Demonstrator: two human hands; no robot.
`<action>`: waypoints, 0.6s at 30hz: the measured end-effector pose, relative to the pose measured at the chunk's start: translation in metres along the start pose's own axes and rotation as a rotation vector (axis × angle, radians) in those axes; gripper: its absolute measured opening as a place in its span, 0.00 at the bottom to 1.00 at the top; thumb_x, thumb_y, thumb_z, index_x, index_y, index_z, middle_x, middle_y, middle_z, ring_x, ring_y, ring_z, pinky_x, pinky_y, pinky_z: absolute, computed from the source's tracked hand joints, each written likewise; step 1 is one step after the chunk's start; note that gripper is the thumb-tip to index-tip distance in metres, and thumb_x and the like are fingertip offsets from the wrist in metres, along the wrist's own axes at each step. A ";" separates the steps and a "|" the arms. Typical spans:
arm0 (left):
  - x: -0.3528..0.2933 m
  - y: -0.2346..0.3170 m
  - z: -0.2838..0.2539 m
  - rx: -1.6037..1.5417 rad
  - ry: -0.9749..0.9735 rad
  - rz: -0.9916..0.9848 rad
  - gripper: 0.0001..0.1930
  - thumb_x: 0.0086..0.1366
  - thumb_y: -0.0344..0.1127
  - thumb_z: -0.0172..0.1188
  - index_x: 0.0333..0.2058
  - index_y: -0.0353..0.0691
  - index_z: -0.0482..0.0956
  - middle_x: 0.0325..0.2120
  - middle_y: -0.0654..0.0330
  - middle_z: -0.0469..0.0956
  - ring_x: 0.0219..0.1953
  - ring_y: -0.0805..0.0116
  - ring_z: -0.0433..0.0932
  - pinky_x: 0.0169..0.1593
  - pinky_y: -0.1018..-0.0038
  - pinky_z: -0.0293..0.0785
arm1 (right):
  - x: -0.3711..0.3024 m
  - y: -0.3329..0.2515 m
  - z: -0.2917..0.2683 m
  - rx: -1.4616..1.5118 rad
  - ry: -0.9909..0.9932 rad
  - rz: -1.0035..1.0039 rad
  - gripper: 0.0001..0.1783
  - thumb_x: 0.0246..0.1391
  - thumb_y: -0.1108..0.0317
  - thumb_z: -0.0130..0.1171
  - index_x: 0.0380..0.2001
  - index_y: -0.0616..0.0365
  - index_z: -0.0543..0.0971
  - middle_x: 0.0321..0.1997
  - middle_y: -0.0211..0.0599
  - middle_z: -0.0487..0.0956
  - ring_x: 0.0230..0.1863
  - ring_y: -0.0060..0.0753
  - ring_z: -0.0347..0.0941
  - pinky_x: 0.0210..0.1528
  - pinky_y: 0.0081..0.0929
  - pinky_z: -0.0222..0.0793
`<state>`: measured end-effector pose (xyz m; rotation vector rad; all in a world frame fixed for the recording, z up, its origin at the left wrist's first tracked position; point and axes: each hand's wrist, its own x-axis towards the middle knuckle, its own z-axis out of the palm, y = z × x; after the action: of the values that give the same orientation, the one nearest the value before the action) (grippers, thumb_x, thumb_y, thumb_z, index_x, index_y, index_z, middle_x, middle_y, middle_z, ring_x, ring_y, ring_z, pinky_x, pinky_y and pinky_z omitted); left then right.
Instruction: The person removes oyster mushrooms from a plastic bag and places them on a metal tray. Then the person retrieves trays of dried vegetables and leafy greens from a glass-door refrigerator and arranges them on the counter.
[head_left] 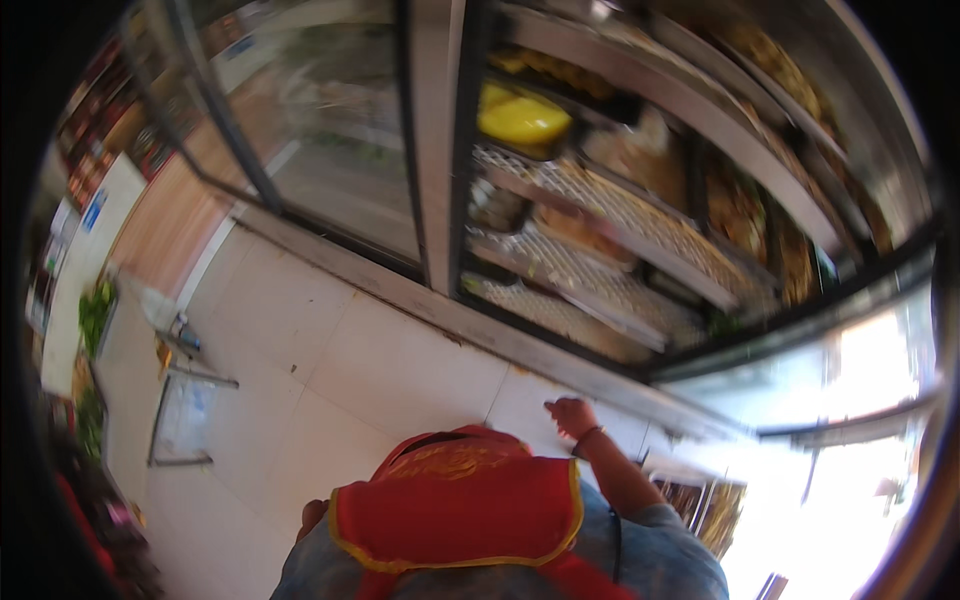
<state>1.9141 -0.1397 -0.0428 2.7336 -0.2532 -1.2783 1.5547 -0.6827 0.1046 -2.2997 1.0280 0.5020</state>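
My right hand [572, 418] hangs over the tiled floor, just short of the foot of a glass-fronted display cabinet [440, 140]. Its fingers are curled in, and nothing shows in them. A dark band circles that wrist. At the left edge of my red apron [455, 500] with yellow trim, a small patch of skin shows, seemingly my left hand [313, 515]; its fingers are hidden. Behind an open or glazed section of the cabinet, trays of food stand on wire shelves, among them a bright yellow item [522, 118]. The picture is smeared by motion.
The cabinet's base [400, 285] runs slantwise across the pale tiled floor [390, 360]. To the left stands a metal-legged stool or frame [185, 410] with clear plastic, near leafy greens [95, 318] and a wooden-faced counter [175, 230]. Rectangular trays [715, 510] lie at lower right, beside bright light.
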 end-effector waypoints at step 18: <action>0.020 -0.070 0.111 -0.541 0.112 -0.436 0.11 0.53 0.35 0.63 0.35 0.40 0.84 0.33 0.46 0.83 0.40 0.49 0.83 0.48 0.59 0.79 | 0.317 -0.223 0.061 -0.394 -0.230 -0.199 0.09 0.49 0.66 0.56 0.31 0.56 0.83 0.38 0.51 0.83 0.43 0.56 0.79 0.46 0.45 0.75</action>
<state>1.8483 -0.0782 -0.1408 2.4293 0.6371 -1.0594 1.9198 -0.6980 -0.0370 -2.5703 0.6216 0.9281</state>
